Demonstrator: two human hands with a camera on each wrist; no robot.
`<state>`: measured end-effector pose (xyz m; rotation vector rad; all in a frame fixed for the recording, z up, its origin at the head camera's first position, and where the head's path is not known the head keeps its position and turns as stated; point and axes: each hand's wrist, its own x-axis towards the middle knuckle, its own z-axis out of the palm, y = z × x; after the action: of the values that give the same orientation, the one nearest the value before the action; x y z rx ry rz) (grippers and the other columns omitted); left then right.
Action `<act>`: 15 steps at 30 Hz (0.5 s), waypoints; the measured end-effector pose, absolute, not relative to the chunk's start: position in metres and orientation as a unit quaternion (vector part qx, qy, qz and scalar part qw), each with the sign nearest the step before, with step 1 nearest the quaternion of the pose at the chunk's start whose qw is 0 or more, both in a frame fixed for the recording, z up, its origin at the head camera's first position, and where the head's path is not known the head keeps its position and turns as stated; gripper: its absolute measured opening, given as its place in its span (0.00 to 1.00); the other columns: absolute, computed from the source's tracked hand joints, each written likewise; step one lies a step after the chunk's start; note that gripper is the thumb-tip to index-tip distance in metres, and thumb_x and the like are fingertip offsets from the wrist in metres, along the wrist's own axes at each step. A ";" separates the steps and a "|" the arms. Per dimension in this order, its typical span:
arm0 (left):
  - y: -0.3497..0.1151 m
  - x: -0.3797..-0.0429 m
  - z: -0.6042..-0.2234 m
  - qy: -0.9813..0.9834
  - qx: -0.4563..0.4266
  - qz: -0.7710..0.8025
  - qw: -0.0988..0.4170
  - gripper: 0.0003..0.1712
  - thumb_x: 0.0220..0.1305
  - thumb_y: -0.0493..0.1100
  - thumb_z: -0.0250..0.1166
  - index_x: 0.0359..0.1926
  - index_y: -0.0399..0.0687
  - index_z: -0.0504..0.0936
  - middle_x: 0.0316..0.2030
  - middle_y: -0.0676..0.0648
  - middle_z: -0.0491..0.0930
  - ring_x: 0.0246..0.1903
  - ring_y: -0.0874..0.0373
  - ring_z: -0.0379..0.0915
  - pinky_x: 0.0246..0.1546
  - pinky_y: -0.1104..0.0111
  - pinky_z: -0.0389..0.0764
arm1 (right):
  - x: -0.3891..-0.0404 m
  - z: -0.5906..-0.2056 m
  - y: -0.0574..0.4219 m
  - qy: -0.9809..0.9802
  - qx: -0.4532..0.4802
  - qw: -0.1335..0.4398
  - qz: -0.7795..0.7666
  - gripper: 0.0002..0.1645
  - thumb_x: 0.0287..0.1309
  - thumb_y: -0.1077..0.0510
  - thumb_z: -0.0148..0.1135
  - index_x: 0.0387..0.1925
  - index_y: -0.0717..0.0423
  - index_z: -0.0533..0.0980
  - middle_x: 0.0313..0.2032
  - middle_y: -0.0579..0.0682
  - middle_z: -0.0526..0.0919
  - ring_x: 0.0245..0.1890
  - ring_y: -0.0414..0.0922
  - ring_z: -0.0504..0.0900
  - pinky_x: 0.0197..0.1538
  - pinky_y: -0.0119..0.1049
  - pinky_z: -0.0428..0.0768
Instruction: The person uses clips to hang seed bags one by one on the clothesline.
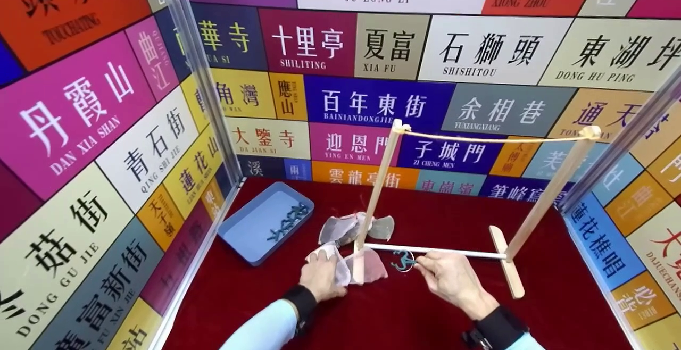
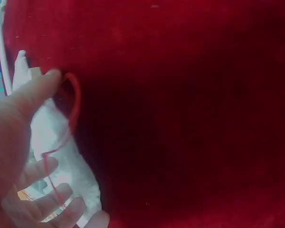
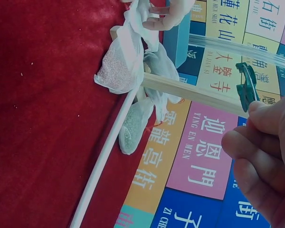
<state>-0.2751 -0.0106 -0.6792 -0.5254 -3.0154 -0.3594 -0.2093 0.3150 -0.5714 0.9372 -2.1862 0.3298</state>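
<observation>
My left hand (image 1: 321, 276) grips a white gauze pouch (image 2: 80, 173) with a red drawstring (image 2: 75, 102), just left of a wooden frame's left post (image 1: 376, 193). The thumb and fingers lie on either side of the cloth. A pouch with pinkish contents (image 3: 115, 66) sits at the post's foot, and greyish pouches (image 1: 340, 228) lie behind it. Right of that post, over the red cloth, my right hand (image 1: 452, 282) pinches a small green clip-like piece (image 3: 247, 88) with a thin ring between thumb and index finger.
A blue tray (image 1: 239, 231) at the left holds several similar green pieces (image 1: 290, 221). A cord (image 1: 468, 139) spans the frame's post tops, and a white bar (image 1: 441, 251) joins the bases. The right post (image 1: 550, 201) stands on a wooden foot (image 1: 516, 281). Sign-covered panels (image 1: 372, 100) surround the table.
</observation>
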 end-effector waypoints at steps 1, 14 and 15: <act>-0.011 -0.274 -0.682 -0.977 -0.174 -0.110 0.047 0.46 0.41 0.60 0.90 0.59 0.43 0.87 0.51 0.36 0.84 0.50 0.39 0.82 0.38 0.46 0.91 | -0.209 -0.572 0.315 -0.850 0.363 0.361 0.127 0.15 0.50 0.65 0.85 0.26 0.48 0.83 0.21 0.39 0.78 0.22 0.32 0.70 0.25 0.28 0.71; -0.019 -0.307 -0.614 -0.959 -0.225 -0.098 0.144 0.10 0.68 0.44 0.77 0.28 0.52 0.88 0.26 0.47 0.90 0.27 0.45 0.89 0.25 0.51 0.89 | -0.212 -0.546 0.327 -0.870 0.327 0.356 0.100 0.12 0.47 0.64 0.87 0.29 0.50 0.88 0.21 0.40 0.79 0.18 0.32 0.73 0.21 0.29 0.74; -0.018 -0.309 -0.600 -0.957 -0.234 -0.092 0.144 0.07 0.65 0.41 0.77 0.30 0.52 0.88 0.27 0.47 0.90 0.28 0.45 0.90 0.26 0.51 0.89 | -0.213 -0.540 0.330 -0.869 0.325 0.359 0.100 0.12 0.47 0.65 0.87 0.30 0.51 0.89 0.21 0.40 0.80 0.17 0.33 0.73 0.21 0.29 0.74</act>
<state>-0.3094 -0.0184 -0.6002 -0.6732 -2.7586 -0.2663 -0.2129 0.3297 -0.5404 0.8383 -2.2429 0.2574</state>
